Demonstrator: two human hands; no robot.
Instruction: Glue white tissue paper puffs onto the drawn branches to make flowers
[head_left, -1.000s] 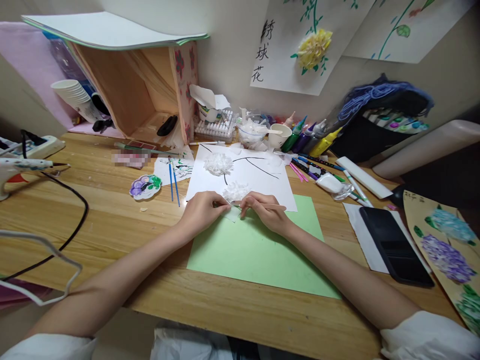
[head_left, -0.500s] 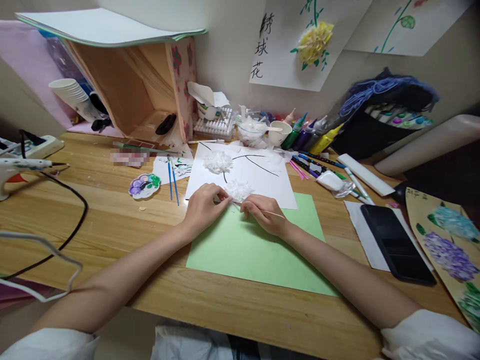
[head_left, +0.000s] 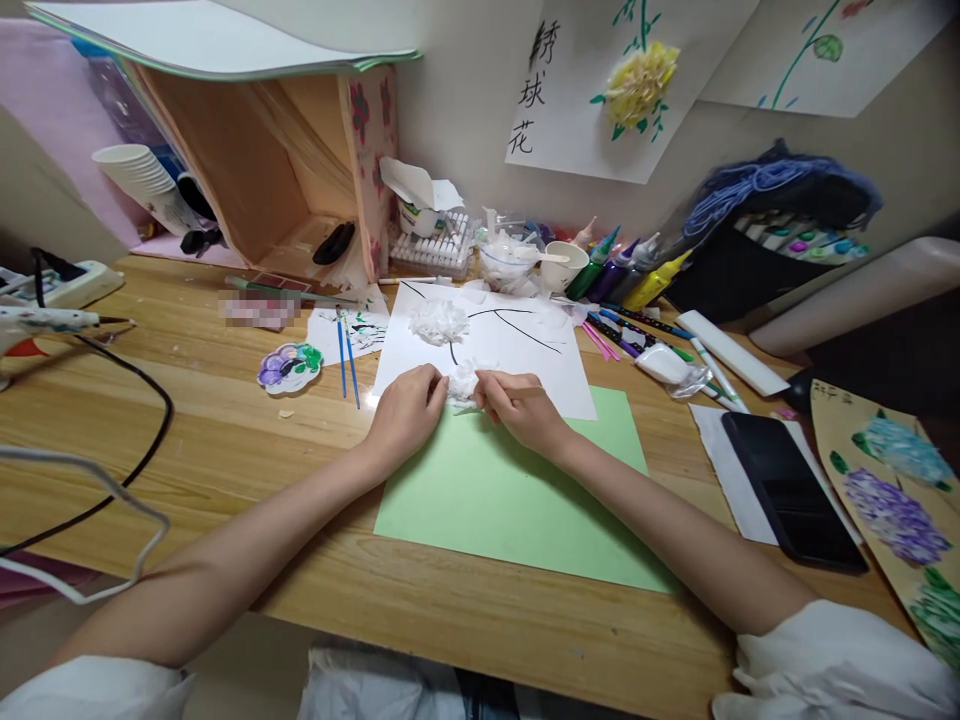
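Observation:
My left hand [head_left: 409, 405] has its fingers curled together at the left edge of a white tissue-paper flower [head_left: 463, 383]; whatever they pinch is hidden. On the flower's right side, my right hand [head_left: 521, 408] is closed around a thin wooden stick [head_left: 534, 391], its fingertips touching the petals. This flower lies on the lower edge of a white sheet [head_left: 525, 380] with drawn black branch lines. A second, fuller white paper flower [head_left: 439, 322] sits higher on that sheet. Beneath both hands a green sheet [head_left: 510, 500] covers part of the table.
Two blue brushes [head_left: 347, 365] and a paint-smeared palette [head_left: 289, 370] lie to the left. At the back stand a bowl of white paper bits [head_left: 510, 265], a paper cup [head_left: 564, 268] and paint bottles [head_left: 600, 268]. A phone [head_left: 791, 490] rests at right; a glue gun [head_left: 52, 320] at far left.
My right hand has moved slightly up and left onto the lower flower, and the stick has shifted with it. My left thumb has drawn back left to the flower's edge.

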